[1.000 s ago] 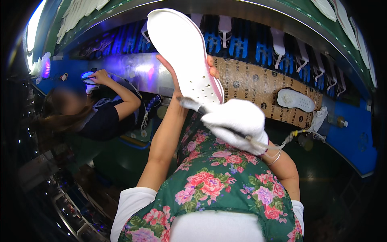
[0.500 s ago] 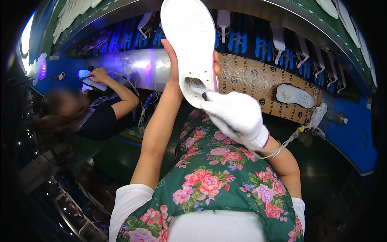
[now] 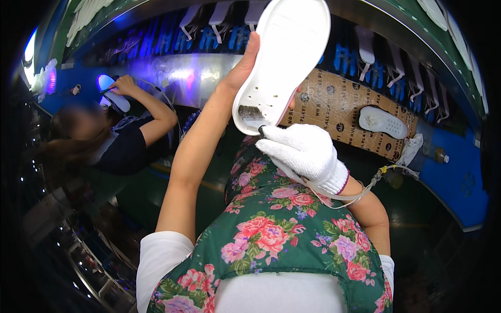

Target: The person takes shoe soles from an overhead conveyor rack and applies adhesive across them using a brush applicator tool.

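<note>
A white shoe sole [image 3: 292, 39] is held up in my bare left hand [image 3: 244, 70], its fingers and thumb gripping the two side edges. The sole leans to the right, with its lower end close to me; small holes dot that end. In a white knitted glove, my right hand [image 3: 303, 155] pinches the dark handle of a flat brush [image 3: 251, 112]. The brush's dark bristles lie against the inner face of the sole near its lower rim. A pale tube [image 3: 348, 198] loops around my right wrist.
A printed brown cardboard sheet [image 3: 334, 115] covers the bench, with another white sole [image 3: 382, 122] on it. Behind, several shoe pieces [image 3: 365, 49] rest on blue racks. A small bottle [image 3: 436, 154] lies at right. A co-worker [image 3: 135, 120] handles a lit sole at left.
My left hand has shifted the sole to the right and tilted it that way. The brush has moved slightly down and left, nearer the sole's lower rim. The co-worker's hand has moved slightly.
</note>
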A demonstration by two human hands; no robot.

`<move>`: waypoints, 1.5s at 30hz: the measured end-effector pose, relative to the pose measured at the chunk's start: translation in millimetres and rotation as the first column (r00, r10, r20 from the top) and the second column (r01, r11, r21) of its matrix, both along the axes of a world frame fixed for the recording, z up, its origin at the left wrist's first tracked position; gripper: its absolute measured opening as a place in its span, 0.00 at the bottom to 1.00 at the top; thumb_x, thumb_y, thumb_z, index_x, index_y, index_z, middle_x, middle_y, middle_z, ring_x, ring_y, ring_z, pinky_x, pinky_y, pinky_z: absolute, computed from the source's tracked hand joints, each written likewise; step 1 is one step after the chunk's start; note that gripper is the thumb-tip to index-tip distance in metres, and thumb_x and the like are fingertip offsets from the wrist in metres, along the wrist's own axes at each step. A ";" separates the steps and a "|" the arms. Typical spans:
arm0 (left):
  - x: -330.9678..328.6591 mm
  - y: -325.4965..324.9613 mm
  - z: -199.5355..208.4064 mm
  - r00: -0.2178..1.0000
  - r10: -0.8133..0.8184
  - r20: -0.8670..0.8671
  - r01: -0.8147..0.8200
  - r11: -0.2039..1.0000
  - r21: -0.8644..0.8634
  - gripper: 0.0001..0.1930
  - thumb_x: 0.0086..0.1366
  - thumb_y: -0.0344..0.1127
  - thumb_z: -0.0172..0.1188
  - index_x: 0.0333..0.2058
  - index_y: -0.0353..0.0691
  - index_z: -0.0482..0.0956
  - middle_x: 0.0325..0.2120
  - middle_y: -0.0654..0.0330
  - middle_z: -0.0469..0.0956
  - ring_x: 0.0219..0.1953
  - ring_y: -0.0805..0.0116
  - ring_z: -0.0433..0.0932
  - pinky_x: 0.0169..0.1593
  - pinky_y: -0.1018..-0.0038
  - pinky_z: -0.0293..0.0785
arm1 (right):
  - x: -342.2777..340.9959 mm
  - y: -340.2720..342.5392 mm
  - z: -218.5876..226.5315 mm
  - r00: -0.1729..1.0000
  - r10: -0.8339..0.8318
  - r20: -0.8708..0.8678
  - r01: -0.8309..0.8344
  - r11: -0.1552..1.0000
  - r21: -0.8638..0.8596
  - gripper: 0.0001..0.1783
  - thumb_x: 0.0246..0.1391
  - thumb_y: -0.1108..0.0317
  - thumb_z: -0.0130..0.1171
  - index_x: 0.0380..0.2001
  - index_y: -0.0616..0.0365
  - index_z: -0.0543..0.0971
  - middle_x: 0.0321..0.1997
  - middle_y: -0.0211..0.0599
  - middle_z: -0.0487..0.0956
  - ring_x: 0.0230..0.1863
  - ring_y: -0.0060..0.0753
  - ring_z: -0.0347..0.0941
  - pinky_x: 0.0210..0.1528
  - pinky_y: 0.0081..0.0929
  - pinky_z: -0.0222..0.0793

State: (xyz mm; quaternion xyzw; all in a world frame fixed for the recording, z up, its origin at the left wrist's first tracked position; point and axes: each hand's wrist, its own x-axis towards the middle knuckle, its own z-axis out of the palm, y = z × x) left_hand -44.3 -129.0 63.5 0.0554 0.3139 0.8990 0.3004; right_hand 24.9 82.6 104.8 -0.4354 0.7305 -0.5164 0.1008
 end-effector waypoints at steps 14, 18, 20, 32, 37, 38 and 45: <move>-19.4 11.0 27.9 0.959 -0.271 0.085 0.220 0.518 -0.827 0.45 0.65 0.76 0.42 0.64 0.41 0.70 0.60 0.45 0.72 0.60 0.55 0.74 0.56 0.65 0.78 | -7.0 -2.1 0.9 0.946 -0.054 -0.321 -0.001 0.985 -0.171 0.21 0.40 0.76 0.70 0.41 0.51 0.84 0.38 0.38 0.84 0.33 0.42 0.82 0.37 0.34 0.79; -25.4 9.8 6.4 0.910 -0.413 0.032 0.161 0.281 -0.946 0.56 0.55 0.86 0.40 0.61 0.39 0.74 0.60 0.39 0.70 0.63 0.44 0.70 0.63 0.59 0.68 | -15.7 1.1 7.1 0.967 0.061 0.248 -0.007 0.977 -0.211 0.11 0.50 0.73 0.69 0.39 0.52 0.86 0.37 0.37 0.86 0.38 0.35 0.84 0.44 0.30 0.79; -24.3 14.7 45.3 0.847 -0.530 0.027 0.194 0.262 -0.945 0.59 0.53 0.88 0.37 0.63 0.39 0.72 0.64 0.39 0.66 0.67 0.42 0.64 0.66 0.56 0.63 | -21.8 7.6 9.3 0.988 -0.047 0.147 0.065 0.990 -0.123 0.13 0.50 0.73 0.69 0.40 0.51 0.86 0.37 0.38 0.86 0.39 0.36 0.84 0.45 0.30 0.79; -48.6 28.9 32.4 0.723 -0.675 0.149 0.249 0.053 -0.967 0.55 0.59 0.83 0.37 0.70 0.39 0.59 0.70 0.44 0.54 0.73 0.46 0.50 0.73 0.54 0.48 | -25.3 16.1 3.2 0.975 -0.103 0.196 0.113 0.993 -0.041 0.09 0.52 0.71 0.69 0.39 0.57 0.87 0.38 0.35 0.87 0.40 0.25 0.83 0.47 0.26 0.79; -48.0 23.6 29.1 0.720 -0.665 0.202 0.338 0.081 -0.938 0.56 0.59 0.83 0.39 0.68 0.37 0.61 0.69 0.42 0.58 0.71 0.45 0.55 0.71 0.56 0.55 | -14.2 16.0 5.6 0.768 0.000 0.641 0.134 0.978 -0.161 0.10 0.52 0.71 0.69 0.39 0.56 0.87 0.37 0.33 0.87 0.41 0.26 0.83 0.47 0.26 0.79; -48.3 21.1 17.9 0.733 -0.657 0.177 0.324 0.108 -0.940 0.56 0.59 0.83 0.39 0.68 0.37 0.62 0.68 0.41 0.59 0.71 0.45 0.57 0.70 0.56 0.57 | -15.0 14.9 7.4 0.800 -0.013 0.599 0.126 0.981 -0.148 0.10 0.51 0.71 0.69 0.39 0.55 0.86 0.37 0.33 0.86 0.41 0.28 0.83 0.47 0.27 0.79; -41.3 16.4 52.6 0.841 -0.514 0.169 0.283 0.151 -0.947 0.55 0.58 0.84 0.40 0.65 0.38 0.68 0.65 0.40 0.65 0.65 0.46 0.67 0.63 0.58 0.68 | -16.0 8.5 12.6 0.965 -0.080 0.250 0.120 0.982 -0.148 0.09 0.48 0.75 0.70 0.36 0.58 0.86 0.40 0.38 0.86 0.39 0.31 0.83 0.44 0.26 0.78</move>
